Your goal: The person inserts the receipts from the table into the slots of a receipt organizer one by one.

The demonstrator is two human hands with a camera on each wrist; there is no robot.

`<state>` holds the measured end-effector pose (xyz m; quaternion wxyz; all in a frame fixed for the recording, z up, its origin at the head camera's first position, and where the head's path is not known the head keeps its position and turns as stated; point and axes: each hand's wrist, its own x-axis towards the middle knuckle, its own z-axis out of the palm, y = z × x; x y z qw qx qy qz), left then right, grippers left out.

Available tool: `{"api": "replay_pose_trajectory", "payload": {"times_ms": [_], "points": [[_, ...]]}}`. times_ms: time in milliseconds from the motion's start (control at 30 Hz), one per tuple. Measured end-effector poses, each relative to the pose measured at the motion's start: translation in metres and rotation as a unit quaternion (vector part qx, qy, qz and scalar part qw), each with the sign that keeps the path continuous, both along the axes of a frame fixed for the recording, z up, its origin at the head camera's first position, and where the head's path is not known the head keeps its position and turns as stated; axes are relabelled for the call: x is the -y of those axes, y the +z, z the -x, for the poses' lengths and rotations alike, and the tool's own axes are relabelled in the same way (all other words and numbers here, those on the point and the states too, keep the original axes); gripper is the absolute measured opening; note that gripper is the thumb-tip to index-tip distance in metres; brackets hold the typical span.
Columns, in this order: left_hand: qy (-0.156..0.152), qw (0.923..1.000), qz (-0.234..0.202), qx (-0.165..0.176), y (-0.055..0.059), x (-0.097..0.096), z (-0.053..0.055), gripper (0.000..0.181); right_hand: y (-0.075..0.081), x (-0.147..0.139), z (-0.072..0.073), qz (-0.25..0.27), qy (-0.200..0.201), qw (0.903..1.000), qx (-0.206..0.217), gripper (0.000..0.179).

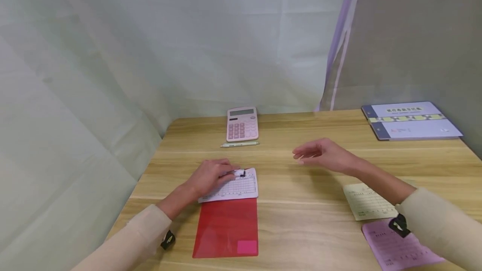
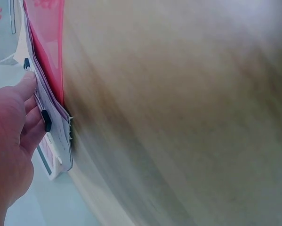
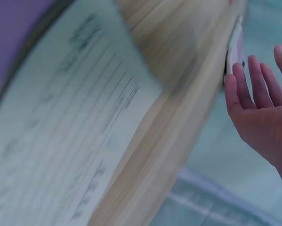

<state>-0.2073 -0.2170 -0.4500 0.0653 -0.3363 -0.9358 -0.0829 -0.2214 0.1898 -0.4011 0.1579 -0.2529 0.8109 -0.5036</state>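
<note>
Nearest on the table [image 1: 301, 229], a red sheet [image 1: 226, 225] is laid with its long axis running from near to far; its far end is covered by a white form pad [image 1: 242, 188], whose long side is set left to right and whose printed face is turned up; at the pad's far edge a black-tipped clip [image 1: 239, 173] is pinched between the thumb and fingers of the left hand [image 1: 212, 177], its long axis lying roughly left to right along that edge, one black tip pointed to the right; whether the pad is bitten by the clip cannot be made out for certain, as it is partly hidden by the fingers; for this handling, the clip is probably best squeezed evenly, with the sheets held flush and the pad steadied against skewing; farther right, nothing is held by the right hand [image 1: 324, 156], its fingers loosely bent and apart, well clear of the pad; beyond both hands, a pen [image 1: 240, 144] is laid crosswise just below a pink calculator [image 1: 242, 125].
</note>
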Motion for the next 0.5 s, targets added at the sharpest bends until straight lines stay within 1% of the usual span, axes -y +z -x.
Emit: {"api": "replay_pose_trajectory", "payload": {"times_ms": [100,233,333,400,500], "points": [[0.000,1.0000,0.001,0.000,0.000,0.000,0.000,0.034,0.004,-0.026,-0.009,-0.009,0.003,0.9999,0.005,0.042],[0.007,0.9999,0.006,0.005,0.000,0.000,0.000,0.034,0.006,-0.064,-0.021,-0.031,0.000,0.9994,-0.012,0.048],[0.012,0.9998,0.009,0.009,0.001,0.000,0.000,0.035,0.006,-0.091,-0.028,-0.051,-0.015,0.9984,-0.022,0.050],[0.011,0.9999,0.009,0.010,0.001,0.000,-0.001,0.034,0.003,-0.109,-0.032,-0.060,-0.024,0.9975,-0.027,0.051],[0.011,0.9998,0.010,0.010,0.002,-0.001,-0.001,0.034,-0.003,-0.136,-0.039,-0.080,-0.047,0.9950,-0.038,0.053]]}}
